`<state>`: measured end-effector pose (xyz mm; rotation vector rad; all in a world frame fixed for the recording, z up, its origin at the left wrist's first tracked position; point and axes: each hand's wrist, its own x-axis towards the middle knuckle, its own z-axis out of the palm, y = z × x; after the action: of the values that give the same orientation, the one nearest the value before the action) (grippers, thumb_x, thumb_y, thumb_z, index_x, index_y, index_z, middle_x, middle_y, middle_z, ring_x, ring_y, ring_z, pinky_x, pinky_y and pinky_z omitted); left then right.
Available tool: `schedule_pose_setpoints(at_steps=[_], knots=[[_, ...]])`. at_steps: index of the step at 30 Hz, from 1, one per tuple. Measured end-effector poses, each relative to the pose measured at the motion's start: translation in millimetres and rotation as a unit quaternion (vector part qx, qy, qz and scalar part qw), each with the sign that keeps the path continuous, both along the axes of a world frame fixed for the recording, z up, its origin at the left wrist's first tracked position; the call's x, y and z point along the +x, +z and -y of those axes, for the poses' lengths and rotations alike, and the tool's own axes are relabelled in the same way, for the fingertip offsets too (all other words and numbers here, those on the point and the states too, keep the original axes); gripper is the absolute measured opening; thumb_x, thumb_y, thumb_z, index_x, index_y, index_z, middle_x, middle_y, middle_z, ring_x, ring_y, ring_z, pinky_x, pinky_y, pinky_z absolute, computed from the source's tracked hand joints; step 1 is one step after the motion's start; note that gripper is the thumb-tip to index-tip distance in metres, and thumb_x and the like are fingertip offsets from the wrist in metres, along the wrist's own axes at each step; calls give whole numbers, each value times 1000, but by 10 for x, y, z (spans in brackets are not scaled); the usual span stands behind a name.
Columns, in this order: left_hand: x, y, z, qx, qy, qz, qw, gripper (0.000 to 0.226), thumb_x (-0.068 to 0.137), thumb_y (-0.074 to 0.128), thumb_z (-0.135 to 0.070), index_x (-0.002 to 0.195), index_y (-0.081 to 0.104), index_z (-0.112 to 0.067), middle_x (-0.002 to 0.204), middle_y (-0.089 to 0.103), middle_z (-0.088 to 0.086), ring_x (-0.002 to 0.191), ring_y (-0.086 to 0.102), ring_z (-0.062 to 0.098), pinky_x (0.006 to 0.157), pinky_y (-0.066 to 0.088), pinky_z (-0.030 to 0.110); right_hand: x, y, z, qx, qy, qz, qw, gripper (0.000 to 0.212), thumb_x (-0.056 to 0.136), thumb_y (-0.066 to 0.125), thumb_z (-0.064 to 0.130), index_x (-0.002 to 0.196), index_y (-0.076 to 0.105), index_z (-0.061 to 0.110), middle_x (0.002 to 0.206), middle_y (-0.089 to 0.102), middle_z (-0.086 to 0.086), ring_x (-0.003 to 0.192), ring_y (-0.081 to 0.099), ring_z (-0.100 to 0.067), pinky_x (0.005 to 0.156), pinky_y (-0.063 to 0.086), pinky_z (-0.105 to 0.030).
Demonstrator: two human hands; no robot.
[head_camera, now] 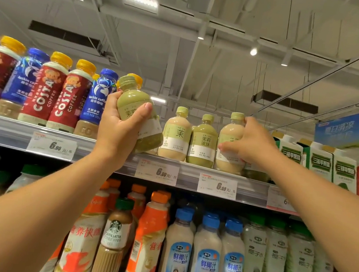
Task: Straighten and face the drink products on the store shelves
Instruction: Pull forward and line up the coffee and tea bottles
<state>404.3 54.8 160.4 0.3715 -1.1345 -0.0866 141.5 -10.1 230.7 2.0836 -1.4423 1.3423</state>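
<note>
Head view, left grip (118, 125) grasping tilted green-filled bottle (138, 116), right grip (248, 142) grasping upright beige-filled bottle (231, 131).

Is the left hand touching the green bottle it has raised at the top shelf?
Touching. The head view shows the left hand wrapped around the tilted green bottle, thumb across its label.

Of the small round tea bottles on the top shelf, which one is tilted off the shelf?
The green bottle gripped in the left hand: it leans right, lifted. The beige one under the right hand and the two between stand upright.
</note>
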Motion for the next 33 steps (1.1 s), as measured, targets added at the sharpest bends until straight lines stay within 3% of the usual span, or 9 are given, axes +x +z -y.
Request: schedule_pose_setpoints(at_steps=[6, 8, 11, 14, 18, 23, 27, 33], knots=[[0, -3, -80, 24, -30, 2, 999, 53, 73, 73, -43, 118, 51, -29, 104, 61, 0, 84, 67, 7, 66, 56, 27, 34, 184, -498, -104, 125, 46, 986, 86, 58, 86, 46, 129, 42, 25, 115, 57, 4, 100, 59, -22, 83, 54, -48], [41, -39, -130, 35, -49, 8, 998, 47, 72, 75, -44, 112, 55, -31, 99, 64, -3, 80, 68, 6, 64, 56, 27, 194, 232, -676, -76, 201, 71, 974, 86, 59, 87, 44, 130, 43, 25, 115, 57, 6, 99, 61, -21, 75, 57, -45], [216, -115, -245, 44, -54, 29, 997, 42, 68, 76, -48, 105, 61, -36, 91, 69, -10, 82, 69, 10, 62, 57, 29, 601, 232, -826, -23, 288, 75, 955, 77, 62, 89, 36, 124, 44, 25, 110, 58, 6, 92, 64, -20, 50, 52, -24], [443, -180, -382, 43, -49, 37, 997, 36, 65, 76, -50, 97, 63, -40, 87, 70, -12, 80, 70, 11, 61, 57, 28, 1046, 155, -814, 25, 323, 74, 943, 73, 63, 90, 30, 120, 46, 23, 106, 59, 2, 83, 63, -19, 43, 46, -19], [655, -297, -443, 71, -86, 21, 994, 53, 63, 75, -50, 108, 60, -28, 90, 68, -2, 79, 69, 18, 60, 56, 31, 1457, 26, -655, 53, 312, 66, 946, 69, 61, 91, 28, 114, 48, 21, 101, 61, -1, 78, 63, -20, 43, 47, -25], [706, -369, -457, 92, -108, 37, 989, 60, 62, 74, -48, 114, 58, -22, 96, 66, 5, 82, 66, 23, 65, 57, 40, 1646, -23, -450, 67, 238, 56, 967, 70, 61, 90, 36, 114, 47, 21, 105, 62, -4, 92, 65, -28, 72, 58, -51], [709, -370, -449, 91, -130, 33, 987, 45, 71, 71, -37, 112, 59, -23, 96, 66, 5, 85, 65, 26, 71, 58, 47, 1711, -47, -370, 91, 229, 75, 966, 59, 69, 84, 31, 114, 48, 20, 103, 62, -9, 74, 64, -24, 49, 54, -35], [736, -369, -438, 93, -137, 45, 985, 45, 71, 72, -38, 111, 59, -25, 100, 66, 7, 85, 67, 25, 67, 58, 40, 1813, 50, -400, 166, 165, 11, 972, 48, 83, 75, 29, 114, 44, 9, 96, 65, -20, 58, 60, -24, 48, 53, -33]])
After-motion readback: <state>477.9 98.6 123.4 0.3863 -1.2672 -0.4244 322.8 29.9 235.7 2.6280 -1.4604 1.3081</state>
